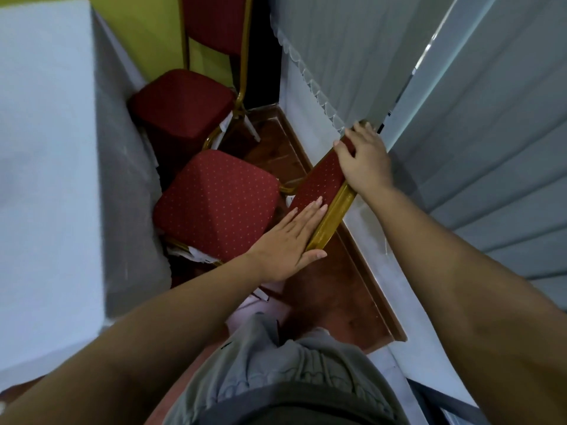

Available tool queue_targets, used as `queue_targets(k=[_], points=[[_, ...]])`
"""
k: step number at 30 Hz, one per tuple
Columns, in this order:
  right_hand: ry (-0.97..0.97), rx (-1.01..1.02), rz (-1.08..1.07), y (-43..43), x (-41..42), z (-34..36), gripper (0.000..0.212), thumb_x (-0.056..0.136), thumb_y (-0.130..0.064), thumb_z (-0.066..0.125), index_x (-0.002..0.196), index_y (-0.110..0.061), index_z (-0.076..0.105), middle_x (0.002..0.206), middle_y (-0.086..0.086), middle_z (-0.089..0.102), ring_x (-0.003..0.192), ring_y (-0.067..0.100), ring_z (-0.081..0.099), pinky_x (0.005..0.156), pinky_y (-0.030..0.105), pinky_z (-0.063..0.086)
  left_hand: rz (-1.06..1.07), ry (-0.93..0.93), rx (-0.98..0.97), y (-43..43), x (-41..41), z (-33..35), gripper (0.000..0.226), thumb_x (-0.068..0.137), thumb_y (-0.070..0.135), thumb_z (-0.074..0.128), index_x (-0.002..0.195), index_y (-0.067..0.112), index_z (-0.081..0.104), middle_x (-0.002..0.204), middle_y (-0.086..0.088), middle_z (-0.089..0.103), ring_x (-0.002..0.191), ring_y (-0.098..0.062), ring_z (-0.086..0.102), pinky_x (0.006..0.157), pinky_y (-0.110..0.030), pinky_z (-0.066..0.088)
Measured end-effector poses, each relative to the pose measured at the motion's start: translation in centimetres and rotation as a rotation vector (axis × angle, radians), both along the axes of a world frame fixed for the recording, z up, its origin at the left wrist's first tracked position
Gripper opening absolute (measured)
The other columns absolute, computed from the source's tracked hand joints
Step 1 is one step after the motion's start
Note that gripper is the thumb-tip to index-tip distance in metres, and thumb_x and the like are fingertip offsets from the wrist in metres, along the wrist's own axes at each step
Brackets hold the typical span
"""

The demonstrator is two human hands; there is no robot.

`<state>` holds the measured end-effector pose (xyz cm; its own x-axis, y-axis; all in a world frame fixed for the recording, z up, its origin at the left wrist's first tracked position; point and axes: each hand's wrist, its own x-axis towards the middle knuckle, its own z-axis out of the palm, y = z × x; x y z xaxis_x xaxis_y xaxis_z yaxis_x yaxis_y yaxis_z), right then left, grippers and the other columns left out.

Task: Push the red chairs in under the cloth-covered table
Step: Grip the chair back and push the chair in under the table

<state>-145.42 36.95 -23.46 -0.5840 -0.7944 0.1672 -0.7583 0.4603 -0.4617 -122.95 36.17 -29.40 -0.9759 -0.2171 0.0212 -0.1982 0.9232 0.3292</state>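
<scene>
A red dotted chair (214,200) with a gold frame stands below me, its seat partly against the white cloth-covered table (46,133) on the left. My left hand (288,243) lies flat with straight fingers on the near end of the chair's backrest (325,179). My right hand (363,157) rests over the far top end of that backrest, fingers curved over its edge. A second red chair (181,102) stands farther back, its seat beside the hanging cloth and its backrest (214,23) upright.
A white wall with a lace-edged curtain (322,56) and a wooden skirting board (362,262) run close along the right. The strip of brown floor between table and wall is narrow. A yellow wall closes the far end.
</scene>
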Motion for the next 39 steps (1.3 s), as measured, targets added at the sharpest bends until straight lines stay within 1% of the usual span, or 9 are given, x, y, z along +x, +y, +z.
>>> queue_targets(k=[5, 11, 17, 22, 27, 31, 33, 36, 39], points=[[0.081, 0.060, 0.068, 0.0, -2.0, 0.2, 0.062, 0.096, -0.053, 0.032, 0.146, -0.017, 0.040, 0.157, 0.003, 0.028, 0.148, 0.021, 0.013, 0.119, 0.037, 0.007, 0.051, 0.006, 0.018, 0.7, -1.9, 0.0, 0.074, 0.099, 0.058, 0.016, 0.149, 0.016, -0.020, 0.158, 0.000, -0.020, 0.146, -0.008, -0.018, 0.121, -0.031, -0.006], [0.092, 0.068, 0.176, 1.1, -5.1, 0.9, 0.059, 0.098, -0.048, 0.032, 0.149, -0.018, 0.034, 0.158, 0.002, 0.026, 0.148, 0.020, 0.011, 0.118, 0.038, 0.006, 0.148, 0.022, 0.042, 3.3, -5.8, -0.5, 0.074, 0.100, 0.059, 0.016, 0.150, 0.018, -0.021, 0.159, 0.001, -0.022, 0.146, -0.006, -0.020, 0.120, -0.031, -0.008], [0.058, 0.031, 0.256, 1.8, -8.1, 1.2, 0.056, 0.099, -0.042, 0.036, 0.148, -0.015, 0.036, 0.157, 0.003, 0.030, 0.147, 0.020, 0.016, 0.119, 0.037, 0.010, 0.259, 0.042, 0.099, 6.3, -9.5, -1.2, 0.074, 0.100, 0.059, 0.017, 0.149, 0.022, -0.023, 0.160, 0.001, -0.020, 0.146, -0.006, -0.019, 0.121, -0.033, -0.005], [0.061, 0.023, 0.292, 1.2, -9.5, 1.3, 0.055, 0.099, -0.043, 0.038, 0.147, -0.016, 0.038, 0.155, 0.003, 0.033, 0.146, 0.020, 0.019, 0.119, 0.036, 0.010, 0.320, 0.033, 0.100, 7.0, -11.3, -1.0, 0.074, 0.100, 0.058, 0.017, 0.150, 0.021, -0.022, 0.160, 0.001, -0.021, 0.146, -0.006, -0.020, 0.121, -0.035, -0.004], [0.065, 0.013, 0.339, 0.3, -9.9, 1.1, 0.058, 0.099, -0.047, 0.037, 0.147, -0.017, 0.037, 0.155, 0.003, 0.034, 0.146, 0.022, 0.018, 0.117, 0.035, 0.008, 0.329, 0.036, 0.170, 6.9, -11.4, -0.7, 0.072, 0.100, 0.058, 0.016, 0.149, 0.023, -0.024, 0.160, 0.002, -0.021, 0.145, -0.005, -0.021, 0.121, -0.038, -0.004], [0.053, 0.007, 0.358, 0.2, -10.5, 0.9, 0.058, 0.099, -0.048, 0.037, 0.148, -0.017, 0.036, 0.155, 0.003, 0.033, 0.147, 0.021, 0.017, 0.118, 0.036, 0.008, 0.334, 0.034, 0.174, 6.9, -11.9, -0.8, 0.071, 0.099, 0.059, 0.013, 0.147, 0.026, -0.027, 0.159, 0.003, -0.023, 0.146, -0.007, -0.020, 0.121, -0.039, -0.003], [0.049, -0.002, 0.364, 0.4, -10.7, 0.8, 0.059, 0.098, -0.049, 0.036, 0.148, -0.017, 0.035, 0.155, 0.003, 0.032, 0.147, 0.021, 0.017, 0.117, 0.035, 0.007, 0.344, 0.038, 0.179, 7.1, -12.3, -0.8, 0.071, 0.099, 0.059, 0.013, 0.148, 0.025, -0.026, 0.160, 0.002, -0.021, 0.146, -0.007, -0.019, 0.121, -0.040, -0.002], [0.053, -0.012, 0.370, 0.6, -11.4, 0.9, 0.058, 0.099, -0.047, 0.036, 0.148, -0.017, 0.035, 0.156, 0.003, 0.031, 0.147, 0.021, 0.016, 0.116, 0.032, 0.006, 0.362, 0.058, 0.210, 7.9, -13.3, -0.8, 0.071, 0.099, 0.059, 0.013, 0.149, 0.025, -0.024, 0.160, 0.002, -0.021, 0.146, -0.006, -0.020, 0.121, -0.039, -0.004], [0.072, 0.007, 0.381, 0.9, -12.4, 1.1, 0.057, 0.099, -0.046, 0.035, 0.149, -0.018, 0.033, 0.157, 0.002, 0.029, 0.147, 0.020, 0.014, 0.117, 0.034, 0.008, 0.381, 0.071, 0.232, 8.7, -14.7, -0.8, 0.071, 0.099, 0.059, 0.014, 0.149, 0.025, -0.024, 0.160, 0.003, -0.022, 0.145, -0.004, -0.021, 0.121, -0.037, -0.005]])
